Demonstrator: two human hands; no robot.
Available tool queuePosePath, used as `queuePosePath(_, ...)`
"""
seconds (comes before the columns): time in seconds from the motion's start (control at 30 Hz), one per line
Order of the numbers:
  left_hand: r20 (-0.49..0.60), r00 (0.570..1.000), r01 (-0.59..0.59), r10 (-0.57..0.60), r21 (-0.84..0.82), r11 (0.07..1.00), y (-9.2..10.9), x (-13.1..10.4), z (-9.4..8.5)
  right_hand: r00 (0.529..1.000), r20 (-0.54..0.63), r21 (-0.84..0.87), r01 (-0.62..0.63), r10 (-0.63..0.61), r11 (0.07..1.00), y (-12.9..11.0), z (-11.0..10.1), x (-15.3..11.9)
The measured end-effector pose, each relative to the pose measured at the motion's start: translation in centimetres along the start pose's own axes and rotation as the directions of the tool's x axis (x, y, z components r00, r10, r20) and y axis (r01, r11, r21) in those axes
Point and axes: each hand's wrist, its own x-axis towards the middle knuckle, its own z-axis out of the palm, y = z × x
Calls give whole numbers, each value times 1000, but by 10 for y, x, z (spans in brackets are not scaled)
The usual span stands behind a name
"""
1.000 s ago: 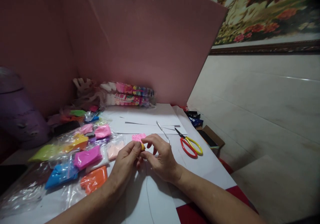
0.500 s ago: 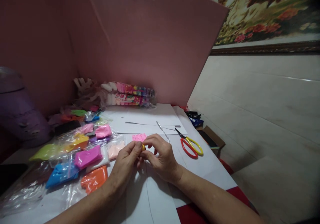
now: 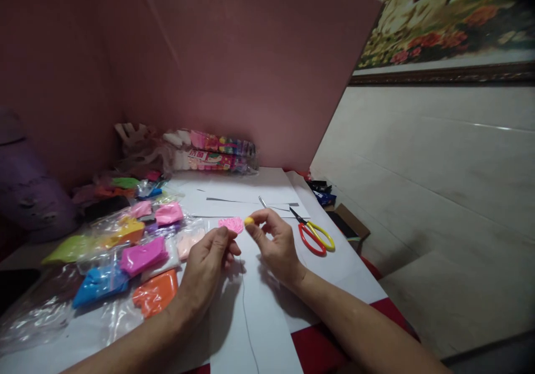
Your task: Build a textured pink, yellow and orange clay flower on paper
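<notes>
A small yellow lump of clay is pinched between the thumb and forefinger of my right hand. My left hand is beside it to the left, fingers curled and thumb pressed toward the forefinger. Whether anything sits in that grip is hidden. Just beyond my left fingertips is a pink ruffled clay piece, close to the yellow lump. A thin dark wire or line runs down the white paper from below my hands toward the near edge.
Red-and-yellow-handled scissors lie to the right, near a slim silver tool and dark paper strips. Bagged coloured clay covers the left side. Behind are clay packs; a purple bottle stands far left.
My hands have moved apart. The yellow lump, earlier between both hands, is now raised slightly, away from my left hand, in my right fingers. The view has shifted a little.
</notes>
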Motion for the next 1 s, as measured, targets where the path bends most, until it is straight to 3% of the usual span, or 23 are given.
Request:
queuePosePath(0.07, 130, 972, -220, 196, 208, 953, 0, -5, 1, 990, -9, 42, -138, 138, 990, 5, -1, 4)
queuePosePath(0.1, 252, 925, -354, 284, 298, 887, 0, -8, 3, 982, 32, 53, -189, 188, 980, 8, -1, 6)
queuePosePath(0.17, 486, 785, -590, 384, 396, 704, -1, -14, 7, 968, 71, 57, -246, 242, 968, 14, -1, 7)
queuePosePath(0.2, 553, 731, -662, 399, 432, 612, -1, -17, 9, 964, 82, 51, -258, 253, 965, 16, 0, 8)
queuePosePath(0.23, 585, 704, -700, 403, 476, 532, -2, -19, 12, 963, 84, 42, -262, 258, 964, 17, 1, 8)
queuePosePath(0.37, 535, 739, -669, 410, 658, 347, -5, -23, 15, 963, 118, -23, -239, 240, 971, 20, 3, 5)
queuePosePath(0.6, 556, 775, -619, 298, 763, 186, -8, -27, 15, 959, 235, -139, -125, 155, 982, 22, 6, 2)
queuePosePath(0.8, 583, 806, -591, 101, 791, 154, 0, -31, 21, 946, 241, -87, -203, 218, 975, 26, 9, 3)
queuePosePath(1.0, 593, 781, -560, -195, 804, 200, 19, -27, 25, 940, 276, -93, -181, 200, 979, 23, 12, 3)
